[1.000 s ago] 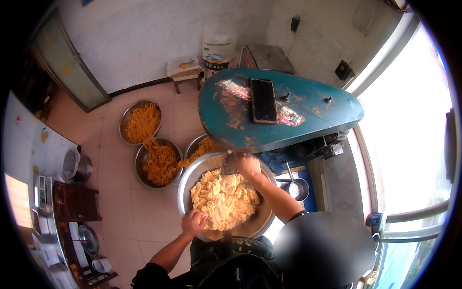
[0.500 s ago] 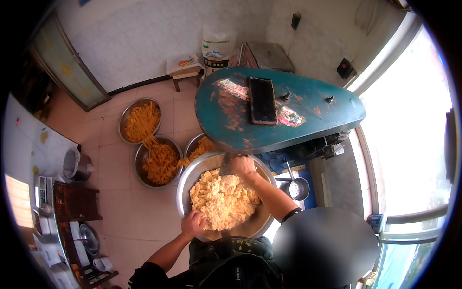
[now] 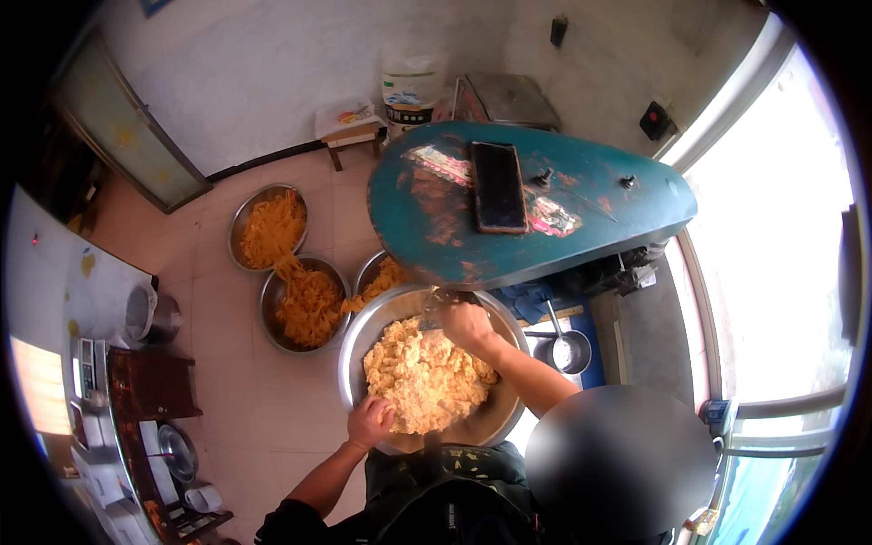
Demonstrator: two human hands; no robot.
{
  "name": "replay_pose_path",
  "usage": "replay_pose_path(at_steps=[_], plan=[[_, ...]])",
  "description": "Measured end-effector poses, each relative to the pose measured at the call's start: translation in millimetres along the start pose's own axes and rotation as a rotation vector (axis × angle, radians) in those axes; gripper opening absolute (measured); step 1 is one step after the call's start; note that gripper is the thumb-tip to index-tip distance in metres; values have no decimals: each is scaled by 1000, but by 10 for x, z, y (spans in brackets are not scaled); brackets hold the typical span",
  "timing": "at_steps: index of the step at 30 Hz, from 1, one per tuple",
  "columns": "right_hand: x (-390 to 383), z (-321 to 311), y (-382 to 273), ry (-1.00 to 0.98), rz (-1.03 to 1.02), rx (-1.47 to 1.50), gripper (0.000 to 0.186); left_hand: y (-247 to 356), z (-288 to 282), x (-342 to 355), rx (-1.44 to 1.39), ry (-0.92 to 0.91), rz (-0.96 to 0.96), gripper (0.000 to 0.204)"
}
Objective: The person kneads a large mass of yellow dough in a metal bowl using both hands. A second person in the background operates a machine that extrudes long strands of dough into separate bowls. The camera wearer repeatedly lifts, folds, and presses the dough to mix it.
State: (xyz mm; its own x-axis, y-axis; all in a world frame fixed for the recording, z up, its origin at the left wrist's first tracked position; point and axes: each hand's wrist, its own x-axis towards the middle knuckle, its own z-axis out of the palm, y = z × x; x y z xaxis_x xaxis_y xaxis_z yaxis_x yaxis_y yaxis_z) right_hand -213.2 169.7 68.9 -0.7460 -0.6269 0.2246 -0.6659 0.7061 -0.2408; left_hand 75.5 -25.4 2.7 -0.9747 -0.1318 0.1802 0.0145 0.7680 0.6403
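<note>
A large metal bowl (image 3: 350, 350) stands in front of me, filled with crumbly yellow dough (image 3: 427, 377). My left hand (image 3: 371, 421) lies over the bowl's near left rim, its fingers curled at the edge of the dough. At the far side of the bowl, my right hand (image 3: 465, 325) is closed round a flat metal scraper (image 3: 432, 318), its blade down by the dough. Most of the scraper's grip is hidden by the fingers.
A green machine housing (image 3: 427, 227) with a phone (image 3: 499, 186) on top overhangs the bowl's far edge. Metal basins (image 3: 263, 313) of wide orange noodles (image 3: 309, 309) stand on the tiled floor to the left. A small saucepan (image 3: 570, 352) sits at right; a wooden cabinet (image 3: 150, 386) stands far left.
My right hand has shifted slightly nearer and to the right, and the scraper's blade sits at a different tilt. My left hand stays at the rim. The whole view has shifted a little.
</note>
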Motion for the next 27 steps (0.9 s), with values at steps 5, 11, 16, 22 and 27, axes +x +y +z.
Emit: replay_pose_path(at_steps=[5, 11, 16, 22, 27], plan=[[243, 324, 414, -266, 271, 19, 32, 352, -80, 537, -103, -65, 139, 26], [-362, -600, 380, -352, 152, 144, 35, 832, 114, 1825, -38, -144, 247, 59], [-1338, -842, 638, -64, 436, 460, 32, 833, 406, 2577, 178, -241, 340, 54], [-2493, -843, 577, -16, 661, 407, 30, 820, 252, 2205, -97, -181, 286, 39], [-3077, -363, 241, -157, 752, 578, 35, 206, 133, 1209, -67, -407, 1, 47]])
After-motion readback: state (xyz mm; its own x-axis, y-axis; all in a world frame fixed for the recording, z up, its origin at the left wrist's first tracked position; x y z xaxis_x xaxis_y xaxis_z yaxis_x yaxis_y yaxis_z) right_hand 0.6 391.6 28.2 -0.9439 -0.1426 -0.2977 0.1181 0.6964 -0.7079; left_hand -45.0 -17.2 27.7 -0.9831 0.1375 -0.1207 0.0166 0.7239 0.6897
